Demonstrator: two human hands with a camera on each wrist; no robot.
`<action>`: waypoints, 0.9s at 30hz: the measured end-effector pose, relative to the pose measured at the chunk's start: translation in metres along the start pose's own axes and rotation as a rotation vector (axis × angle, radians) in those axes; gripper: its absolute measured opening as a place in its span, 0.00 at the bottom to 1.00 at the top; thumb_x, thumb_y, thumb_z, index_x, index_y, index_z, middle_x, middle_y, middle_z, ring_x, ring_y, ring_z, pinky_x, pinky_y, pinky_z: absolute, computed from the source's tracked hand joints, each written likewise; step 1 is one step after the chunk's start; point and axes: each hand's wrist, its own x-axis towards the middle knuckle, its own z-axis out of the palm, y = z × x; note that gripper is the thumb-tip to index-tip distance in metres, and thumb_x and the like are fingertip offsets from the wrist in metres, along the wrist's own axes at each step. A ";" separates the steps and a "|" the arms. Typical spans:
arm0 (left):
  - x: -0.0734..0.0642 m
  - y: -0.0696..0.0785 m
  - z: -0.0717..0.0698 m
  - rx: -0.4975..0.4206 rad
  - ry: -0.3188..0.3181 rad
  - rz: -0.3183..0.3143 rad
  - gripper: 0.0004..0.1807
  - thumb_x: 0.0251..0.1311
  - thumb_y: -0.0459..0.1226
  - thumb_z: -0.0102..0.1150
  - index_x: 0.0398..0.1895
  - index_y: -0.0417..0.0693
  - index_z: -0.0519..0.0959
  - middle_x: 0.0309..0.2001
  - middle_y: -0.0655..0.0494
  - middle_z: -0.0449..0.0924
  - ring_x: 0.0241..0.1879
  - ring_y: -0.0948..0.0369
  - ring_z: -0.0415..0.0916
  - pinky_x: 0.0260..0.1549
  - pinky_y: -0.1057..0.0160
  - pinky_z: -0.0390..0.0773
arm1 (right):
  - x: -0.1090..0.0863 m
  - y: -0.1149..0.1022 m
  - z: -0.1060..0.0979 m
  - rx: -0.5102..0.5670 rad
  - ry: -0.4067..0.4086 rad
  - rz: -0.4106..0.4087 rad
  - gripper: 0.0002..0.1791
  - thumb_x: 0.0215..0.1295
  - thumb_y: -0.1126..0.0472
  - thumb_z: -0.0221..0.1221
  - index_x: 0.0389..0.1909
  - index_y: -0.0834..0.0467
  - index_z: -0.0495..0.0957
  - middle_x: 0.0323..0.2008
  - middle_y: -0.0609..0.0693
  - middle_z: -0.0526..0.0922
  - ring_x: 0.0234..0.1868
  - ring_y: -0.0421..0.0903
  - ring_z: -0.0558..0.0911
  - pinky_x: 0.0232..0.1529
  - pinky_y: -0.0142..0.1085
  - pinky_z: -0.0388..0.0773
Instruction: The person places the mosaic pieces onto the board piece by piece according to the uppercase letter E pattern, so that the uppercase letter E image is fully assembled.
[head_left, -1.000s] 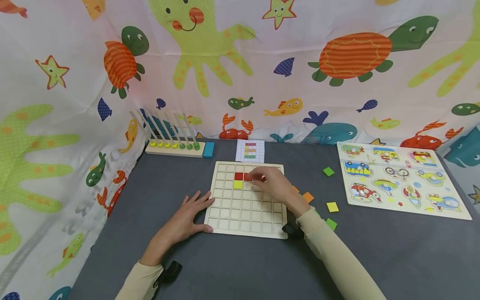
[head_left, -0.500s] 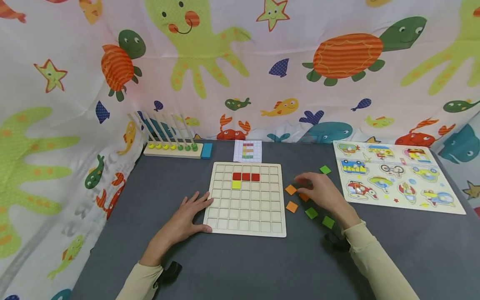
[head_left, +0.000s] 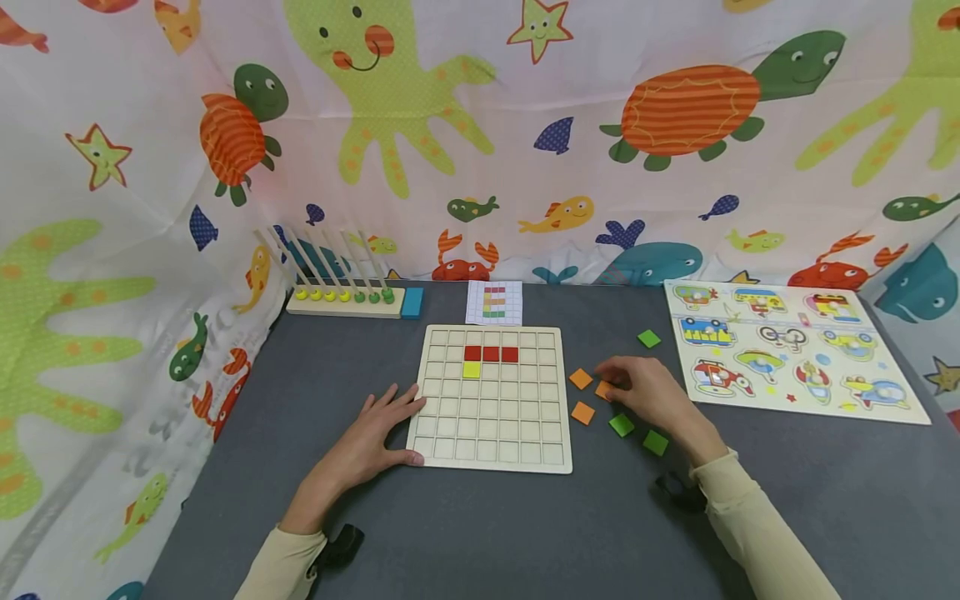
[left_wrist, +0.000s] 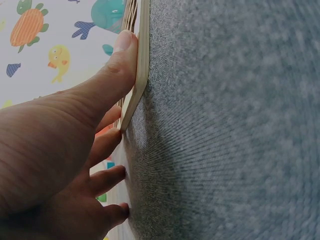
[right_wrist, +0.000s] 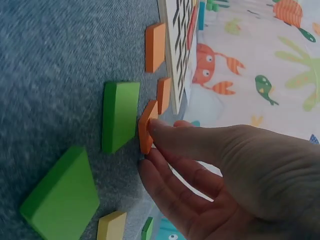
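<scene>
Braced the pale wooden square grid board [head_left: 487, 408] from the left with the left hand [head_left: 382, 429] — with fingers straight and fanned out, with thumb at the near-left corner — likely to stop any sliding on the dark grey cloth-covered table [head_left: 487, 533]. And over on the other side, pinched a small orange square tile [head_left: 602, 390] with the right hand [head_left: 645, 387], between thumb and curled fingers, low over the cloth to the right of the board; gripped by the edges, probably to suit so small a piece. Saw two more orange square tiles [head_left: 581, 379] [head_left: 582, 413] between that one and the board, apparently for an easy reach, with two bright green square tiles [head_left: 622, 425] [head_left: 656, 442] nearer the person, and a third [head_left: 648, 338] farther off. Caught a yellow square tile [right_wrist: 111, 226] too, in the right wrist view. Spotted three glossy red square tiles [head_left: 491, 354] in one row of the board, above a single bright yellow square tile [head_left: 472, 369], presumably seated snugly by the raised ridges. Noted a white paper card with coloured squares [head_left: 494, 302] just behind, perhaps for a quick glance.
</scene>
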 end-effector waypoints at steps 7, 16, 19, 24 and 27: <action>-0.001 0.001 -0.001 -0.016 -0.007 -0.017 0.50 0.44 0.49 0.75 0.73 0.48 0.65 0.75 0.49 0.55 0.75 0.42 0.42 0.70 0.35 0.39 | -0.001 -0.003 0.002 -0.004 -0.026 -0.003 0.16 0.61 0.68 0.66 0.50 0.65 0.82 0.43 0.57 0.85 0.42 0.52 0.84 0.44 0.47 0.81; -0.001 0.000 -0.001 -0.018 0.002 -0.011 0.50 0.44 0.49 0.74 0.72 0.47 0.65 0.75 0.48 0.55 0.75 0.41 0.43 0.69 0.34 0.39 | 0.001 -0.005 -0.001 0.010 -0.025 0.002 0.16 0.58 0.71 0.67 0.49 0.63 0.82 0.37 0.52 0.84 0.36 0.46 0.81 0.40 0.44 0.80; -0.001 0.000 -0.001 -0.020 0.007 -0.010 0.49 0.44 0.49 0.75 0.72 0.47 0.66 0.75 0.48 0.55 0.75 0.41 0.43 0.69 0.34 0.39 | 0.002 -0.006 -0.004 0.012 -0.036 -0.014 0.16 0.58 0.72 0.66 0.49 0.64 0.82 0.34 0.50 0.82 0.34 0.45 0.80 0.38 0.43 0.79; -0.001 0.000 -0.001 -0.017 0.005 -0.012 0.49 0.44 0.49 0.74 0.72 0.47 0.65 0.75 0.48 0.56 0.75 0.41 0.44 0.69 0.34 0.40 | 0.005 -0.011 -0.006 0.002 -0.058 -0.043 0.17 0.58 0.73 0.65 0.49 0.65 0.81 0.32 0.49 0.82 0.33 0.43 0.80 0.38 0.42 0.79; -0.001 -0.001 -0.001 -0.013 0.003 -0.007 0.50 0.44 0.49 0.74 0.73 0.47 0.65 0.75 0.48 0.55 0.75 0.40 0.44 0.69 0.33 0.40 | 0.009 -0.016 -0.008 0.009 -0.077 -0.043 0.16 0.58 0.73 0.65 0.49 0.65 0.81 0.33 0.50 0.83 0.33 0.43 0.80 0.38 0.41 0.80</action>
